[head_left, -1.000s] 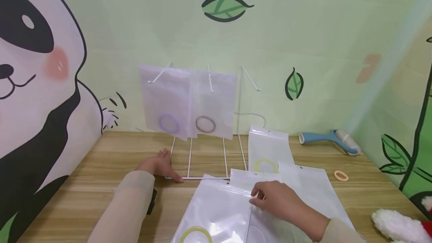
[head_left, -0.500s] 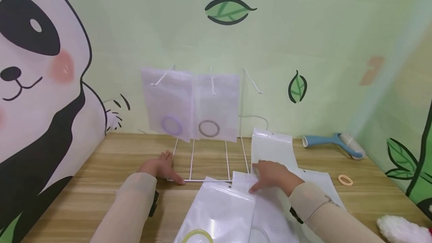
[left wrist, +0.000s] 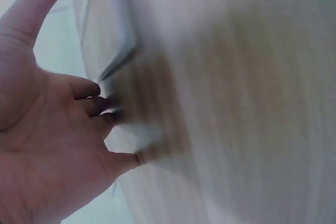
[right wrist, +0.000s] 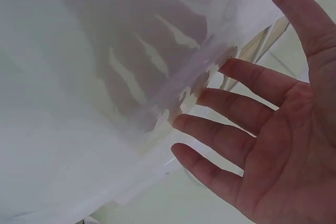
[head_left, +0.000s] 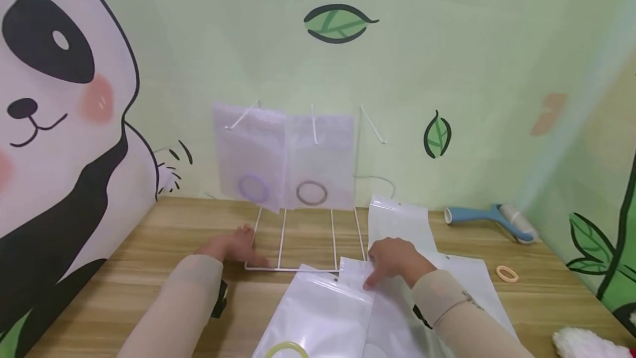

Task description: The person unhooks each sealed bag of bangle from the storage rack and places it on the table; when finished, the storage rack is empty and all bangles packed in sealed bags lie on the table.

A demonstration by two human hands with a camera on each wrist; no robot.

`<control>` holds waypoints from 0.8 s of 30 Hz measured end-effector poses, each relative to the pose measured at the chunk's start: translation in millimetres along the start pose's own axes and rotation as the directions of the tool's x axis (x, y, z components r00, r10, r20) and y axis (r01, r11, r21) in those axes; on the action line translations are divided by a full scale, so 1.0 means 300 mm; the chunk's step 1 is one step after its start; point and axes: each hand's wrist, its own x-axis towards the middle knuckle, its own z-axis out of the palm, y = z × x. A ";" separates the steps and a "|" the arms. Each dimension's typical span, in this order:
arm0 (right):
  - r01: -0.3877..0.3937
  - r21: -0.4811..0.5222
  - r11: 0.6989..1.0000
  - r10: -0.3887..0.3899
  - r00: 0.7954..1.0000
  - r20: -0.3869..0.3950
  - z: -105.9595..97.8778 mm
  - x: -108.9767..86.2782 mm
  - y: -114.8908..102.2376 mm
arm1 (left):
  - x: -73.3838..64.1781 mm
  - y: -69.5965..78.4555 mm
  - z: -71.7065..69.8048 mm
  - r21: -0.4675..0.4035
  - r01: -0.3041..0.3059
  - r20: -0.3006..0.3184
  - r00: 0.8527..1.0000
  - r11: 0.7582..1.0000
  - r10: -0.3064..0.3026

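A white wire display rack (head_left: 334, 239) with hooks stands against the wall. Two frosted zip bags hang on it: the left bag (head_left: 248, 151) shows a purple ring, the other bag (head_left: 325, 153) a brown one. My left hand (head_left: 233, 248) is at the rack's front left corner, thumb stretched along the front bar, slightly blurred. In the left wrist view its palm (left wrist: 52, 129) faces the camera with fingers loosely extended. My right hand (head_left: 395, 261) lies over the flat bags, and its spread fingertips meet glossy plastic (right wrist: 142, 72) in the right wrist view.
Several zip bags overlap on the wooden table: a front bag (head_left: 323, 314) with a yellow ring (head_left: 287, 349), a back bag (head_left: 399, 225) and a right bag (head_left: 479, 286). A tan ring (head_left: 507, 274), a blue lint roller (head_left: 489, 217) and white fluff (head_left: 586, 342) are at right.
My right hand has moved forward from the front bag's zip edge, its curled fingers now spread over the bags. The left hand stays at the rack corner. The view has shifted slightly.
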 end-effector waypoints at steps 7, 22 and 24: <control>-0.004 -0.006 1.000 0.004 1.000 0.004 -0.012 -0.004 -0.009 | -0.024 0.071 -0.048 -0.177 -0.152 -0.201 0.973 0.972 0.115; -0.039 -0.001 0.999 0.039 0.999 -0.005 0.004 0.000 -0.005 | 0.053 0.363 -0.253 -0.428 -0.349 -0.582 0.812 0.834 0.041; -0.045 0.002 0.999 0.045 0.999 -0.002 0.004 0.002 -0.005 | 0.069 0.367 -0.262 -0.454 -0.328 -0.574 0.819 0.828 0.010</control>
